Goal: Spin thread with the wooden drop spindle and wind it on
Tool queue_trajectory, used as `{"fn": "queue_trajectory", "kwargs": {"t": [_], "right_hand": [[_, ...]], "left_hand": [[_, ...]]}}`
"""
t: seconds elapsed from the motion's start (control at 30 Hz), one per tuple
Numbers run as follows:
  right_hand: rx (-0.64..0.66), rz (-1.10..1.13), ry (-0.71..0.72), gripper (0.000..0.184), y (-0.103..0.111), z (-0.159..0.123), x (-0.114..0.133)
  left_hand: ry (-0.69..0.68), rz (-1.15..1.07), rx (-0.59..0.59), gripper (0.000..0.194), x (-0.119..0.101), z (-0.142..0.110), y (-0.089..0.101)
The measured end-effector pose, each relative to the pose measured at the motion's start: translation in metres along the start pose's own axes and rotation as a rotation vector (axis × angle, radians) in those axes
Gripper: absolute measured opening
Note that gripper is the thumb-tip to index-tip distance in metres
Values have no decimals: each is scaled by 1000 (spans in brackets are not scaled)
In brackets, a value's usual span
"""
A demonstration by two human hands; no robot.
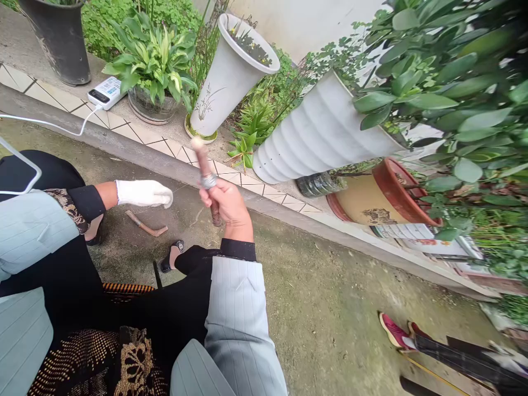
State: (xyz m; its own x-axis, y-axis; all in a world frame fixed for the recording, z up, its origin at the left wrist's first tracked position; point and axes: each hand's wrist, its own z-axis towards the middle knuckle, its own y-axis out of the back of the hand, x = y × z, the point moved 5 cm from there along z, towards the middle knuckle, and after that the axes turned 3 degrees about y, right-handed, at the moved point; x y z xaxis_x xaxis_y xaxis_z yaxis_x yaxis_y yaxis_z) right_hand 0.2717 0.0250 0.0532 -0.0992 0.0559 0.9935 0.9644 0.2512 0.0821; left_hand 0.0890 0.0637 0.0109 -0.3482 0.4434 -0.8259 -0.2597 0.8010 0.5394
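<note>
My right hand (229, 203) is bare and closed around a brown stick-like piece (203, 157) with a grey metal band near its middle. This piece stands tilted, its pale upper end blurred and its lower end showing below my fingers. My left hand (142, 193), in a white glove, hovers over the ground away from the stick. Its fingers are pressed together and curled down at the tips; whatever they may hold is hidden. Below the glove, a bent brown stick (146, 224) lies on the concrete.
A tiled ledge (177, 147) runs diagonally ahead. On it stand a white vase-shaped pot (223, 82), a ribbed white planter (317, 132), a brown-rimmed pot (371, 198) and a white device (106, 93) with a cable. Another person's red shoe (394, 331) is at lower right.
</note>
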Motion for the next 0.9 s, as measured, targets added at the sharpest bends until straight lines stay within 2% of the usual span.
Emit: {"fn": "queue_trajectory", "kwargs": {"t": [0.07,0.1,0.13,0.2,0.27,0.37,0.47,0.53,0.6,0.63,0.67,0.77,0.83,0.9], "right_hand": [[-296,-45,18,36,23,1,-4],[-368,-129,-35,32,30,3,-11],[-386,-259,-136,28,34,5,-19],[-339,-539,-305,22,36,10,-34],[-229,-752,-384,21,31,14,-45],[50,-837,-475,21,12,15,-57],[438,-713,-552,17,-16,7,-62],[674,-531,-507,16,-35,-2,-53],[751,-296,-391,20,-45,-8,-35],[682,-185,-313,24,-44,-8,-25],[535,-83,-221,27,-37,-6,-15],[-46,122,8,33,1,-1,0],[-314,137,30,34,22,0,-7],[-420,9,-76,31,33,4,-22]], "left_hand": [[-68,51,94,28,-8,0,-9],[-94,80,144,28,-11,-1,-13],[-108,101,147,28,-14,-1,-13],[-124,150,134,30,-18,-2,-11],[-140,219,77,32,-18,-3,-5],[-122,334,-62,30,-13,-5,9],[-43,406,-152,27,-3,-5,21],[19,391,-183,27,4,-4,25],[57,301,-188,28,7,-4,25],[62,229,-179,29,8,-3,23],[59,151,-160,31,7,-3,20],[9,21,-60,36,0,-2,7],[-68,50,17,34,-10,-3,0],[-131,94,67,31,-18,-3,-5]]}}
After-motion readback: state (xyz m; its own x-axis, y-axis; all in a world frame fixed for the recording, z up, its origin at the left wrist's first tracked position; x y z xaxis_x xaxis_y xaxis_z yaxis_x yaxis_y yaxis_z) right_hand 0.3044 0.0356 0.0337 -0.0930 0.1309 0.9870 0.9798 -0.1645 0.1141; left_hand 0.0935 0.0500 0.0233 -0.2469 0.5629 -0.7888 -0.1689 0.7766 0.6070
